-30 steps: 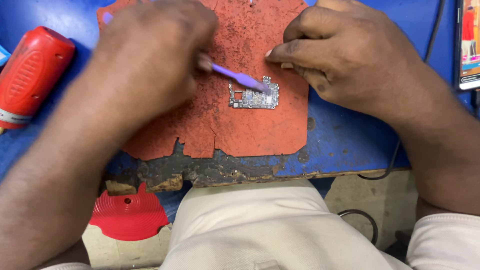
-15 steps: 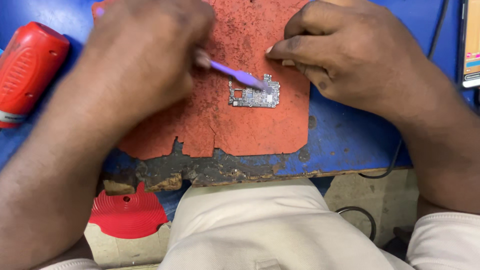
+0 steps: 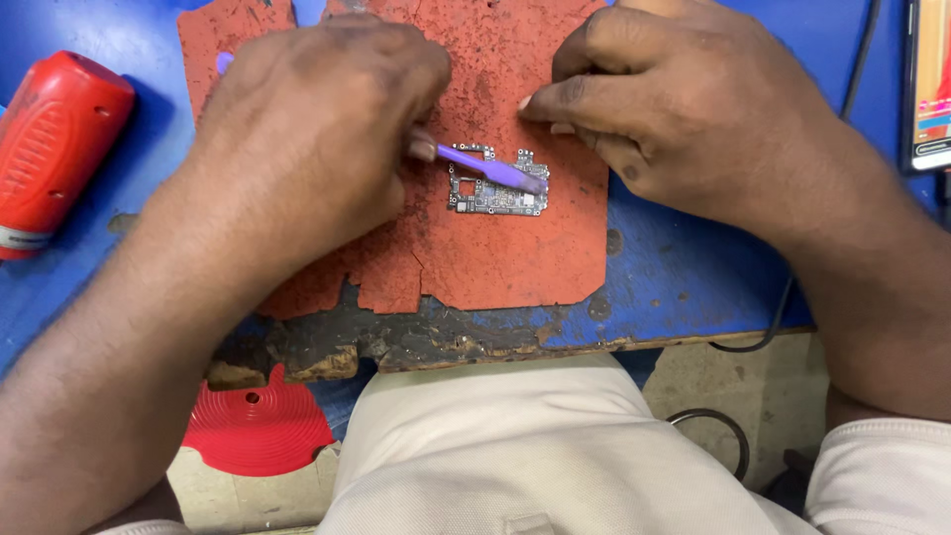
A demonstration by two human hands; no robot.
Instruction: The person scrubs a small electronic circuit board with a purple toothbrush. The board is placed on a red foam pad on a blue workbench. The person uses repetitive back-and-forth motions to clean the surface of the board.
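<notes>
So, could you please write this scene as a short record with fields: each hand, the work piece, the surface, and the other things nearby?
Left hand: holds a thin purple plastic tool, tip on the board.
Right hand: fingertips beside the board's upper edge.
Work piece: small grey circuit board, lying flat.
Surface: worn orange-red mat on a blue bench.
Nearby: red ribbed plastic device at left; red ridged disc below the bench edge.

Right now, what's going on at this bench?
A person sits at a blue table, working on a small circuit board that lies on a worn red mat. The left hand holds a purple tool with its tip on the board. The right hand rests on the mat at the board's edge. A red device lies on the left.
</notes>
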